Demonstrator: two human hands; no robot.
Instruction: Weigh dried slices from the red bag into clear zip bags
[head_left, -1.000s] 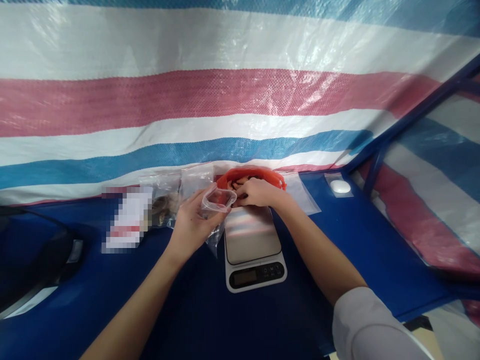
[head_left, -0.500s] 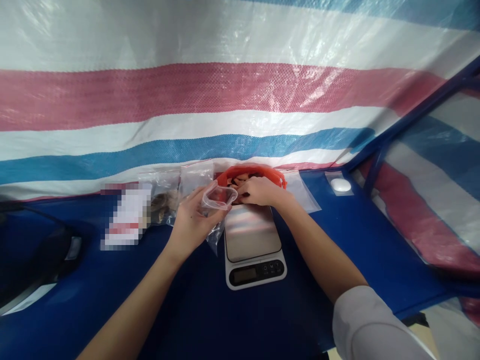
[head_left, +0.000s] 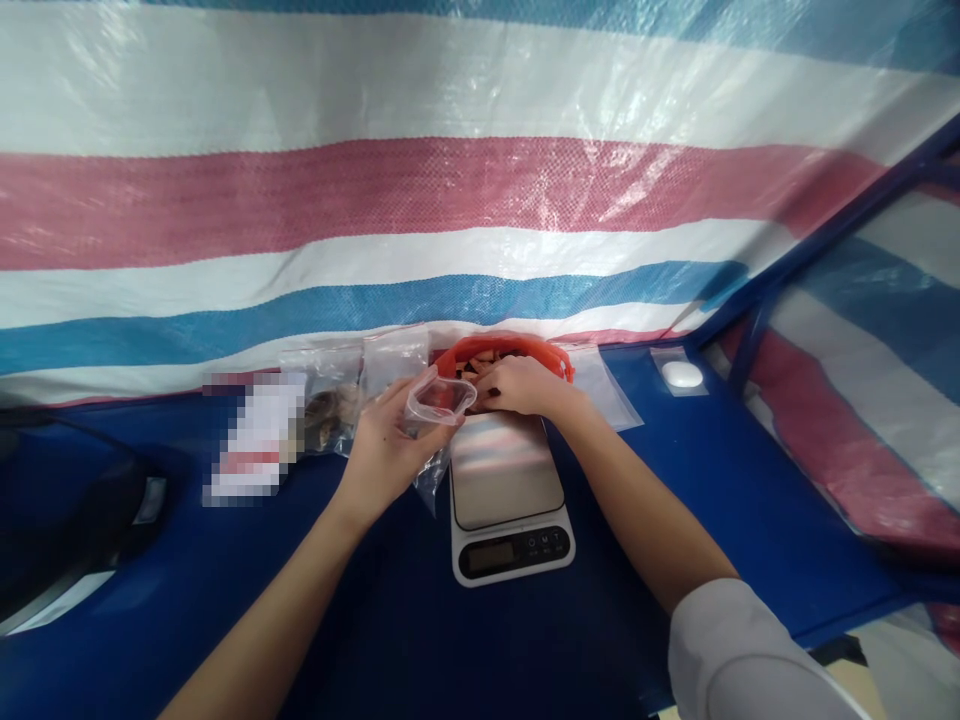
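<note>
My left hand (head_left: 386, 440) is closed on the rim of a clear plastic bag (head_left: 441, 402), whose mouth gapes upward. Beside it, my right hand (head_left: 517, 385) reaches into a red plastic bag (head_left: 551, 352) of brown, dried-looking pieces (head_left: 484, 362). Its fingers are curled down among them; a dark bit shows by the fingertips, but what they grip is mostly hidden. Just in front of the red bag lies a white kitchen scale (head_left: 510, 500) with a bare metal plate and a dark display.
Left of my hands are a clear bag of brownish contents (head_left: 330, 415) and a blurred-out white packet (head_left: 259, 440). A flat clear bag (head_left: 611, 390) and a small bag with a white oval item (head_left: 682, 374) lie right. Behind hangs striped sheeting (head_left: 375, 200); a dark bag (head_left: 67, 510) sits far left.
The view has shifted very slightly, so everything appears a little lower. Both hands keep nearly the same places, the left on the clear bag and the right in the red bag.
</note>
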